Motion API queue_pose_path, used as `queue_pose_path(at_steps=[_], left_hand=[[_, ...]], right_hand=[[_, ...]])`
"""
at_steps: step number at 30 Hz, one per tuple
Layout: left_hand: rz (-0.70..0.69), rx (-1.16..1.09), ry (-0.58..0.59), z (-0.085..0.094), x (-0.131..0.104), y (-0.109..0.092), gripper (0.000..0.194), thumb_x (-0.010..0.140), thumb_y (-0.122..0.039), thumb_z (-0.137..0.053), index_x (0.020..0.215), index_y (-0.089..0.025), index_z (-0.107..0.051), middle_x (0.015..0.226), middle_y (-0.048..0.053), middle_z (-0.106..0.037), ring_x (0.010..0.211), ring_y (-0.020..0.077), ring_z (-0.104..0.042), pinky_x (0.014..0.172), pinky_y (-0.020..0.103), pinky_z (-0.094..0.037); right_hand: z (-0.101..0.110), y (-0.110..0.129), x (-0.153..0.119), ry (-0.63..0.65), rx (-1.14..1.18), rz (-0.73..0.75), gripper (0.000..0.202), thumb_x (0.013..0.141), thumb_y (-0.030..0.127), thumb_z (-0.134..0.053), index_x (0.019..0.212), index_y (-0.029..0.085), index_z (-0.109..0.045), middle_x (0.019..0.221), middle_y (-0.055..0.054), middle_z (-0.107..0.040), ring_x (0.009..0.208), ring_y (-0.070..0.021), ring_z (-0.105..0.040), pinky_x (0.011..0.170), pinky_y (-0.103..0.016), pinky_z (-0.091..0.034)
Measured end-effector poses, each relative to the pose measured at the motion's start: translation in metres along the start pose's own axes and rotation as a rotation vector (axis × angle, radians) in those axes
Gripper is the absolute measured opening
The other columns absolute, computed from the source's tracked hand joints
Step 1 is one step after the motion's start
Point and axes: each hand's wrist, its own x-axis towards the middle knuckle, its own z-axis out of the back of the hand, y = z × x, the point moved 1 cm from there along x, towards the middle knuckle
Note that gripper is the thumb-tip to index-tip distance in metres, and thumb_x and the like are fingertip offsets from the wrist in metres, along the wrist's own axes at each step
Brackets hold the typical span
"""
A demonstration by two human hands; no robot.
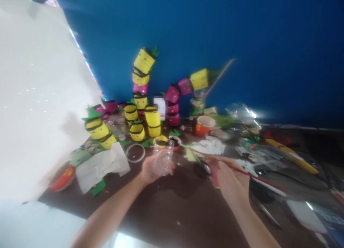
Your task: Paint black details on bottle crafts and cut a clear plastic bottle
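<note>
My left hand [153,170] is wrapped round a clear plastic cup-like piece [166,153], held upright above the dark table. My right hand [233,180] is closed on a long, thin red-handled paintbrush [264,183], which slants across the fingers. Its far end points left, towards a small cup with dark contents [175,142]. Just behind the clear piece is a small yellow pot [160,140]. A pinkish-red flat thing [214,172] shows beside my right fingers, blurred. Close to it lies a dark, shiny object [202,168], perhaps scissors.
Curved stacks of yellow segments [144,61] and magenta segments [172,94] stand against the blue wall [242,33]. White tissue [103,165], a clear ring [135,153] and a red paper cup [204,126] surround the hands. A yellow-handled tool [291,155] lies right.
</note>
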Motion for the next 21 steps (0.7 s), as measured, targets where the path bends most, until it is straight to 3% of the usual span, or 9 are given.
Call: queue_pose_path(at_steps=[4,11,21], left_hand=[[0.049,0.004,0.037,-0.002,0.0,0.0,0.065,0.067,-0.048,-0.061,0.12,-0.011,-0.055,0.086,0.014,-0.069,0.077,0.0262,-0.064,0.067,0.035,-0.045],[0.062,0.056,0.065,-0.002,-0.003,0.001,0.067,0.067,-0.05,-0.06,0.123,-0.013,-0.053,0.09,0.014,-0.069,0.075,0.0261,-0.065,0.07,0.037,-0.044],[0.109,-0.006,0.068,0.001,-0.001,0.002,0.064,0.069,-0.046,-0.055,0.123,-0.011,-0.053,0.084,0.013,-0.069,0.074,0.028,-0.065,0.069,0.038,-0.043]], right_hand=[[-0.004,0.005,-0.002,0.024,0.174,-0.089,0.018,0.069,0.039,-0.077,0.075,0.023,-0.073,0.076,-0.004,-0.075,0.067,-0.0185,-0.07,0.066,-0.031,-0.057],[-0.013,0.009,-0.007,0.038,0.179,-0.143,0.025,0.063,0.044,-0.081,0.072,0.022,-0.075,0.07,-0.004,-0.074,0.056,-0.0157,-0.067,0.053,-0.027,-0.055],[-0.014,0.001,-0.003,0.02,0.177,-0.164,0.025,0.063,0.044,-0.081,0.069,0.02,-0.074,0.069,-0.005,-0.073,0.056,-0.016,-0.066,0.054,-0.029,-0.056]])
